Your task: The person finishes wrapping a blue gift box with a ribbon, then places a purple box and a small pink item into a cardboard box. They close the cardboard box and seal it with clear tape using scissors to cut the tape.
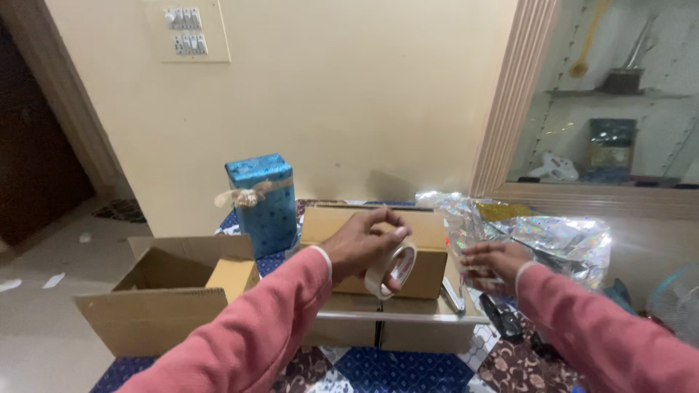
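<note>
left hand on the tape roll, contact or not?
Touching. The head view shows the left hand gripping the tape roll, fingers wrapped over its top edge, with the roll held up in front of the closed cardboard box.

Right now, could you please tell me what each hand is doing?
Left hand: closed on the tape roll.
Right hand: fingers on the clear film; grip unclear.
</note>
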